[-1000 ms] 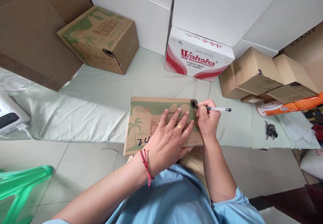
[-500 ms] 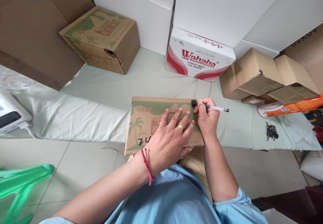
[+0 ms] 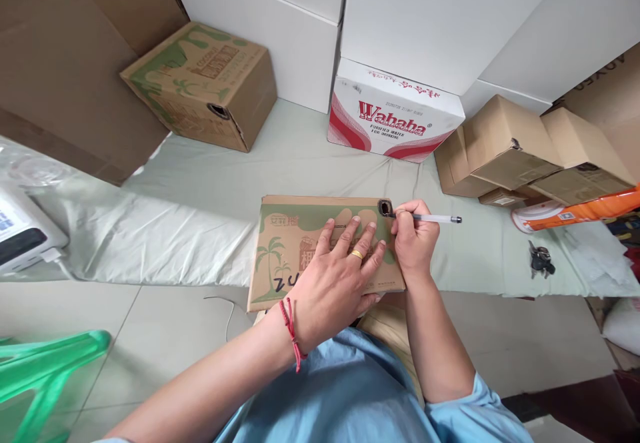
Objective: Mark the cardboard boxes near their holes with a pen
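Note:
A cardboard box [image 3: 280,243] with green print and a palm tree lies in front of me at the table's near edge. My left hand [image 3: 335,276] rests flat on its top, fingers spread, a ring on one finger and a red cord at the wrist. In my right hand [image 3: 416,235] is a pen [image 3: 435,218] with a clear barrel and dark end, its tip pointing left at the box's far right corner. A dark-edged hole [image 3: 385,208] is at that corner, beside the pen tip. Handwritten dark marks show left of my left wrist.
Behind stand a matching coconut box [image 3: 200,90], a white and red Wahaha carton [image 3: 395,113] and plain brown boxes [image 3: 510,143]. To the right lie an orange tube-like package [image 3: 575,208] and keys [image 3: 541,260]. A white device [image 3: 25,230] sits left, above a green stool [image 3: 55,370].
My right hand and the pen have shifted slightly right and down, away from the corner hole, which shows more fully. My left hand stays put on the box.

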The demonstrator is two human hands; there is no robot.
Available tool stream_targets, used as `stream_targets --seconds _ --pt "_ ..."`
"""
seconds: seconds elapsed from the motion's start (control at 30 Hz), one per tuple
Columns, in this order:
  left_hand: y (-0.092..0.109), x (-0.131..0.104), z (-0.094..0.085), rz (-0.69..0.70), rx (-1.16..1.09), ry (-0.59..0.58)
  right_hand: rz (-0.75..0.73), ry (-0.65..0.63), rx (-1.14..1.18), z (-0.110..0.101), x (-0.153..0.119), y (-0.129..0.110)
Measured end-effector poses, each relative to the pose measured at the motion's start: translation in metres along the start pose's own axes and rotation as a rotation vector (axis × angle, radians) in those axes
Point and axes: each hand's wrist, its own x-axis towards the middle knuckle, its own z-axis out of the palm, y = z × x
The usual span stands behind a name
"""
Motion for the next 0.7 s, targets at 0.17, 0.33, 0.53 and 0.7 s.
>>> stream_targets --seconds 0.17,0.33,0.53,0.7 --pt "0.0 0.0 0.0 0.002 -0.013 0.006 -0.013 0.22 0.067 -0.012 -0.004 0.012" --pt "0.0 -0.001 0.0 0.007 -0.034 0.001 0.011 0.195 -0.219 -0.077 -0.01 0.052" --pt "0.001 -0.003 -0.002 0.01 -0.012 0.0 0.003 0.024 -0.944 -0.18 -0.025 0.108" --pt "0.001 -0.006 -0.001 0.023 0.029 0.022 0.25 -0.07 -1.116 -0.212 -0.015 0.134"
